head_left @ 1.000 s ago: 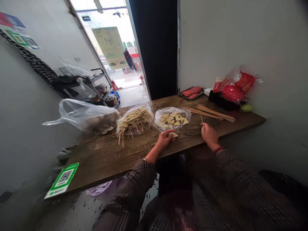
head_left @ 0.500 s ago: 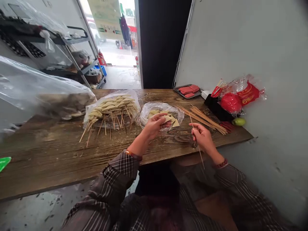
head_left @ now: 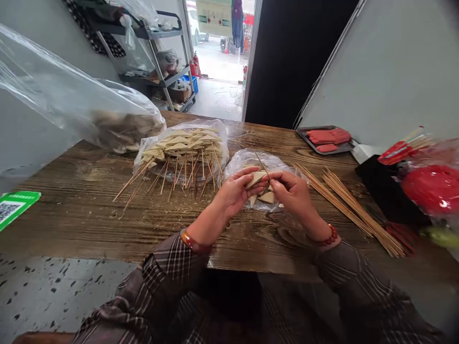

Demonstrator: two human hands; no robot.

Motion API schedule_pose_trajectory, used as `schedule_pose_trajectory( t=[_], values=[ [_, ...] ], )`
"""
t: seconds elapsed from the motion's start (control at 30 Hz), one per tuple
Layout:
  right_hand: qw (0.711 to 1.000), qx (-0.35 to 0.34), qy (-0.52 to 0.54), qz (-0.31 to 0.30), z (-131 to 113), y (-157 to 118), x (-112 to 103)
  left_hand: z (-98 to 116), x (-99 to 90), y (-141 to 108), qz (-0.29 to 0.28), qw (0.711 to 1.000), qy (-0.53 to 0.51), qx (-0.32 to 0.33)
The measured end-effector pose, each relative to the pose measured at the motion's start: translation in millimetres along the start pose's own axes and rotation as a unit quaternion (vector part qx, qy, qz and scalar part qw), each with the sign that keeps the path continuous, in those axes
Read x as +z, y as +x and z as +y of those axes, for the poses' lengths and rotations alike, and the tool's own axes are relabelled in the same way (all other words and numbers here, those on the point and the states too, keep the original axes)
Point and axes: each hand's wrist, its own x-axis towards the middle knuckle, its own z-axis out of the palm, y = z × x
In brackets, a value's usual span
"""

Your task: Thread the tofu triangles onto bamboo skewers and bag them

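1. Since half a second ago, the right hand [head_left: 293, 195] has come across to the left hand [head_left: 231, 193]; I now see them side by side, close together.
2. On my feed, the left hand grips a pale triangular piece [head_left: 256, 178] between thumb and fingers, above the plastic wrap [head_left: 241, 160].
3. My view has the right hand pinching a thin skewer [head_left: 263, 164], slanted with its upper end toward the left; I cannot tell whether it has pierced the piece.
4. Below the hands I make out loose triangles [head_left: 267, 197] lying on the wrap.
5. Left of that, I see a heap of skewered triangles [head_left: 186, 141] on another plastic bag, sticks pointing toward the person.
6. To the right, bare skewers [head_left: 362, 212] lie in two loose bundles on the wooden table [head_left: 89, 234].
7. Farther out I see a tray [head_left: 311, 145] with red pieces [head_left: 324, 137], a black box [head_left: 390, 196] and, at far left, a large clear bag [head_left: 68, 91].
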Motion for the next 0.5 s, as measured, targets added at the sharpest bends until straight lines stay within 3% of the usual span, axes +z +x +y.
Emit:
schedule_pose_trajectory(
  t=[0.17, 0.33, 0.5],
  values=[
    [0.999, 0.012, 0.026, -0.033, 19.6, -7.8, -5.2, -0.9, -0.2, 1.1, 0.021, 1.000, 0.016, -0.003],
    [0.998, -0.012, 0.011, -0.057, 19.6, -15.3, -14.5, -4.1, -3.5, 6.6, 0.013, 0.999, 0.022, 0.021],
    [1.000, 0.023, 0.007, -0.006, 27.8, -13.7, -18.7, -20.1, -0.6, 9.7, -0.004, 0.997, 0.081, 0.011]
  ],
)
